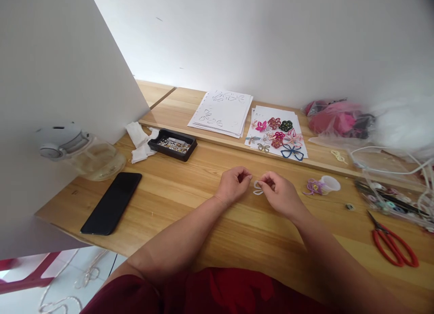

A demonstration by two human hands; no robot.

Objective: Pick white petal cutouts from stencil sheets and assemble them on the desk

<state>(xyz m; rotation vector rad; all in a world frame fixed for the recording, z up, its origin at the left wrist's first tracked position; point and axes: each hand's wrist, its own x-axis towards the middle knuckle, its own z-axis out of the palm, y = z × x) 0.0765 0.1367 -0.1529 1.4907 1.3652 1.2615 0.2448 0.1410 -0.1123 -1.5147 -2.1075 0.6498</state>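
My right hand (276, 192) pinches a small white looped cord flower (258, 188), its loops showing left of the fingertips. Just to the left, my left hand (234, 184) is closed with thumb and forefinger together; whatever is between them is too small to make out. Both hands are held close to each other above the wooden table (190, 187). To the right lies a purple cord flower (314, 186) against a small white plastic cup (330, 184), with a little spool (349, 207) nearby.
Red-handled scissors (395, 246) lie at right beside a clear tray of supplies (396, 199). Finished flowers (278, 139) rest on paper at the back, next to sheets with drawings (222, 113). A black bead tray (172, 144), phone (111, 203) and glass jug (96, 158) stand left.
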